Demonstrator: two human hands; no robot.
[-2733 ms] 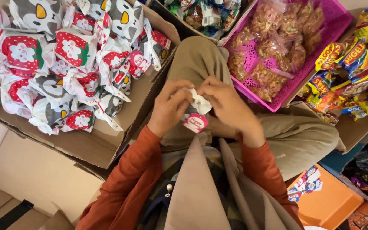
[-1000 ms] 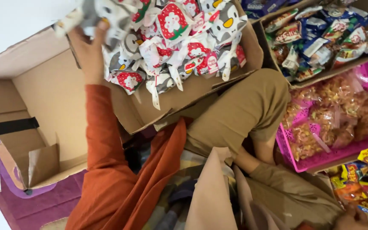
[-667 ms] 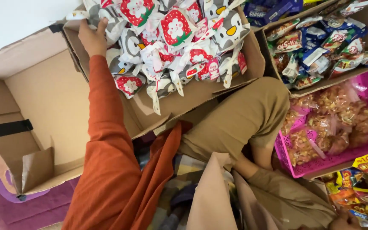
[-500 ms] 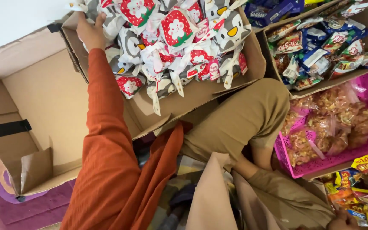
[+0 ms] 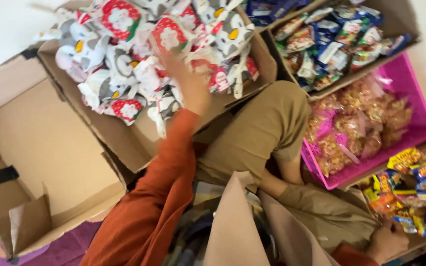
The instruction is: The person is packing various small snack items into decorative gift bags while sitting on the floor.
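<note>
Our left hand (image 5: 189, 83) reaches into the box (image 5: 139, 138) of red, white and grey packets (image 5: 124, 64), blurred, lying on the heap; we cannot tell whether it grips one. The orange sleeve (image 5: 154, 207) runs back to us. Left of that box stands an empty carton (image 5: 45, 152). Our right hand (image 5: 388, 241) rests low beside the bright snack bags (image 5: 415, 187), its fingers curled; whether it holds anything we cannot tell. Between lie a pink basket (image 5: 405, 133) and our knee (image 5: 272, 113).

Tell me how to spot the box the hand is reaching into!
Find the orange sleeve and follow it up to the left hand. It's over the open cardboard box heaped with red, white and grey packets; the box to its left holds none.
</note>
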